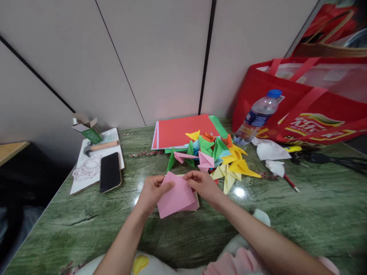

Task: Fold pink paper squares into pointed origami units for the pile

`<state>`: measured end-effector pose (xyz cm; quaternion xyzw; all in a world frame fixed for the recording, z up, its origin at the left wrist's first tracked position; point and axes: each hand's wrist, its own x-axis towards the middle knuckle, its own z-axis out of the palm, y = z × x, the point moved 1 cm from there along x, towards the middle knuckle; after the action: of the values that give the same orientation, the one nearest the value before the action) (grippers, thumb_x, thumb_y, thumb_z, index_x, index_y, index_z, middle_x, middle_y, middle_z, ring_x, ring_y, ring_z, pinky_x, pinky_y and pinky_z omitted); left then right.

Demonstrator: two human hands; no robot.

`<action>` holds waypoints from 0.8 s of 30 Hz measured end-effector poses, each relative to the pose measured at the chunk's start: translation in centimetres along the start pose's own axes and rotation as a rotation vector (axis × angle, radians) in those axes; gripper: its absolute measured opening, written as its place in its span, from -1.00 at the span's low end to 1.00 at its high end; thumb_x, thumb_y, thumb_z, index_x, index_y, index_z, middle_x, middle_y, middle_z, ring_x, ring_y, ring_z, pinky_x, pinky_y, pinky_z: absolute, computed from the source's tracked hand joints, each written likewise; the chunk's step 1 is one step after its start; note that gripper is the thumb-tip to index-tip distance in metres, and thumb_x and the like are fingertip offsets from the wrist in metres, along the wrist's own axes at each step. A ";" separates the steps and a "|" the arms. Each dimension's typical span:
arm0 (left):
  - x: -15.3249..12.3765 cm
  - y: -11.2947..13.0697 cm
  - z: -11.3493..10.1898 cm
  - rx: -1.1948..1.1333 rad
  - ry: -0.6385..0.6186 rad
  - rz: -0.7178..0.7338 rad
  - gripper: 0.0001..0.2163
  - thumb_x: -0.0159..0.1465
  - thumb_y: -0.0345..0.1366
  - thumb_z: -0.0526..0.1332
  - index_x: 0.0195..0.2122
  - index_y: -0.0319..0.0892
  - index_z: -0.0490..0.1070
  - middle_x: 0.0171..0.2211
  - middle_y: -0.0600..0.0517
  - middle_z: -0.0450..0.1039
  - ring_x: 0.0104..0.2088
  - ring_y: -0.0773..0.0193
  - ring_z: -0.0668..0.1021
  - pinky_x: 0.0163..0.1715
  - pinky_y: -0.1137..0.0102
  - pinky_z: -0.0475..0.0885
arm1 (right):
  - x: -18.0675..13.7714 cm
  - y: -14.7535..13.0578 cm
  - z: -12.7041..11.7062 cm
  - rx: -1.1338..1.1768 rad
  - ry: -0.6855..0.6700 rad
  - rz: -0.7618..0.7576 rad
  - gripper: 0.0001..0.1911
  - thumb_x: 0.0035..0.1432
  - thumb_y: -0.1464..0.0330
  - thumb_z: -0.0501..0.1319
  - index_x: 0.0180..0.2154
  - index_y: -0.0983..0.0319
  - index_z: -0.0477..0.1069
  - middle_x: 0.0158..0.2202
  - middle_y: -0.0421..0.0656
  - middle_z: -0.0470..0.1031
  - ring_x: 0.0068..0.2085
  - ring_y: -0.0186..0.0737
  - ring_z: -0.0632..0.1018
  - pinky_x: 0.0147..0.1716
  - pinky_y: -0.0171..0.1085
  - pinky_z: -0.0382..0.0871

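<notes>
Both hands, left hand (151,191) and right hand (203,184), pinch the pink paper (176,196) at its upper edge; it looks light, thin and easily creased.

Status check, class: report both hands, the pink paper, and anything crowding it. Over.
Left hand and right hand both pinching pink paper above green table. Folded paper pile just behind. Over.

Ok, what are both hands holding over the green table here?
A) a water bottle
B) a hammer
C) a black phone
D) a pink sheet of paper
D: the left hand and right hand both grip the pink sheet of paper; the phone, bottle and hammer lie untouched.
</notes>
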<state>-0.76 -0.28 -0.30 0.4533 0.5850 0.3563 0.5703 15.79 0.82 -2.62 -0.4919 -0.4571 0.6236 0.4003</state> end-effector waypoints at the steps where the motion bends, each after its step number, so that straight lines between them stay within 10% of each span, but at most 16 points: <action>1: 0.0 0.0 0.0 0.000 0.000 0.001 -0.75 -0.10 -0.18 0.32 -0.63 -0.30 0.39 -0.70 0.12 0.29 -0.70 0.47 0.27 -0.72 0.57 0.10 | 0.0 0.0 0.0 0.002 0.001 -0.004 -0.87 -0.21 0.42 0.15 -0.49 0.27 0.42 -0.58 -0.26 0.41 -0.56 -0.39 0.35 -0.56 -0.39 0.18; 12: 0.1 0.1 -0.2 -0.032 0.050 0.040 -0.75 -0.07 -0.17 0.31 -0.55 -0.30 0.44 -0.64 0.10 0.36 -0.66 0.44 0.33 -0.69 0.56 0.15 | 0.2 0.2 -0.1 0.104 0.014 -0.004 -0.79 -0.09 0.33 0.12 -0.39 0.26 0.45 -0.43 -0.19 0.49 -0.43 -0.32 0.44 -0.46 -0.34 0.30; 24: 0.2 0.0 0.1 0.062 0.094 0.317 -0.67 -0.06 -0.25 0.34 -0.27 -0.23 0.42 -0.34 -0.04 0.51 -0.33 0.20 0.52 -0.33 0.37 0.41 | -0.6 -0.5 -0.3 -0.227 0.128 -0.352 -0.89 -0.04 0.33 0.20 -0.46 0.25 0.41 -0.53 -0.22 0.41 -0.51 -0.33 0.38 -0.55 -0.37 0.23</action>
<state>-0.63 -0.07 -0.36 0.5402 0.5429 0.4444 0.4647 16.21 0.42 -2.00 -0.4850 -0.5770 0.4559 0.4732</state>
